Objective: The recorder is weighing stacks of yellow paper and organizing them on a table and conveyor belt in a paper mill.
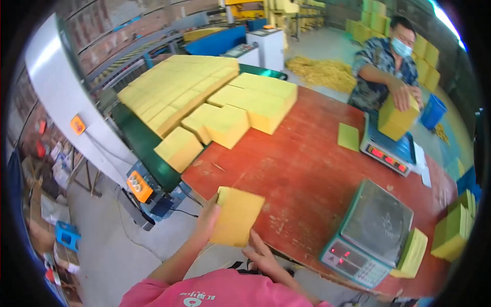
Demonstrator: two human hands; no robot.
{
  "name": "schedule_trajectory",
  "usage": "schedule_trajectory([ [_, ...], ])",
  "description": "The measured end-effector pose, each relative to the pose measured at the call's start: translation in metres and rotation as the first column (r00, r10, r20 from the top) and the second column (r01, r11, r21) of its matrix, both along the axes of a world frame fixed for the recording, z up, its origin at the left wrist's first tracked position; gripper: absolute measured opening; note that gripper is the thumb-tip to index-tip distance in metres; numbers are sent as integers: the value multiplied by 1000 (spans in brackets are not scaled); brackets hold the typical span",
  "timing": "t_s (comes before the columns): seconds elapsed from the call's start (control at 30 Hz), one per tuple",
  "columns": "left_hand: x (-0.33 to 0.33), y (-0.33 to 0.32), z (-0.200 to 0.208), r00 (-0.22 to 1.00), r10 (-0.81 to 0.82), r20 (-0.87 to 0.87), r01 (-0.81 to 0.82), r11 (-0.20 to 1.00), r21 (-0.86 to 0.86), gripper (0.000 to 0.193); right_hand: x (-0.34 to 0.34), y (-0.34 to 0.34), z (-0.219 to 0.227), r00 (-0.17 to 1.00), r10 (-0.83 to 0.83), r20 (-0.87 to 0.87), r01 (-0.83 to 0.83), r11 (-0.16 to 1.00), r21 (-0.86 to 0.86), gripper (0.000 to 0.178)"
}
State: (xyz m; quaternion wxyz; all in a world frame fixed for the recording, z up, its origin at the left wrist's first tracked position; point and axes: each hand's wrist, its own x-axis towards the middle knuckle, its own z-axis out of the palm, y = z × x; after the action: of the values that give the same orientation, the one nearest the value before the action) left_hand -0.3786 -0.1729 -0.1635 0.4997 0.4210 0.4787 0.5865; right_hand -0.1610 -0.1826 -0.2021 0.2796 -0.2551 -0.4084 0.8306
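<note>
A person in a pink shirt [230, 289] is standing at a red surface [302, 158]. The left hand [207, 219] is holding a yellow block [237, 217] — its fingers are gripping the block along the left side, with the broad face turning toward the viewer. The block is hanging in the air at the near left edge of the surface. The right hand [264, 256] is lying just beside the block's lower right corner, its fingers standing open and partly spread; whether a fingertip is touching the block, one cannot tell.

Beyond the hands, a broad group of yellow blocks [179, 84] is resting on a green belt [134, 135], while further blocks [250, 102] are reaching onto the far left part of the surface. To the right, a teal scale [378, 220] is standing with its grey plate bare, and a small yellow stack [411, 254] is leaning against its right side.

At the far right, a co-worker [373, 84] in a face mask is holding a tall yellow stack [396, 117] on a second scale [387, 152] — a flat yellow piece [349, 137] is lying just left of it.
</note>
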Motion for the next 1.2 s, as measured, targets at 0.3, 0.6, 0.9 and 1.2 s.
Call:
schedule_trajectory([
  [0.3, 243, 77, 78, 427, -364, 828, 559, 826, 75, 69, 189, 27, 165, 393, -913, 106, -131, 59, 990, 70],
  [0.6, 379, 67, 49, 245, -323, 914, 776, 631, 14, 71, 319, 51, 161, 114, -957, 267, -308, 221, 925, 62],
  [0.9, 140, 155, 30, 763, -586, -274, 507, 805, -308, 44, 286, 14, 170, -69, -945, 319, -377, 321, 869, 65],
  [1.2, -125, 343, 43, 13, -55, -998, -421, 905, -55, 114, 131, 58, 155, 501, -836, 225, -63, 224, 973, 35],
])
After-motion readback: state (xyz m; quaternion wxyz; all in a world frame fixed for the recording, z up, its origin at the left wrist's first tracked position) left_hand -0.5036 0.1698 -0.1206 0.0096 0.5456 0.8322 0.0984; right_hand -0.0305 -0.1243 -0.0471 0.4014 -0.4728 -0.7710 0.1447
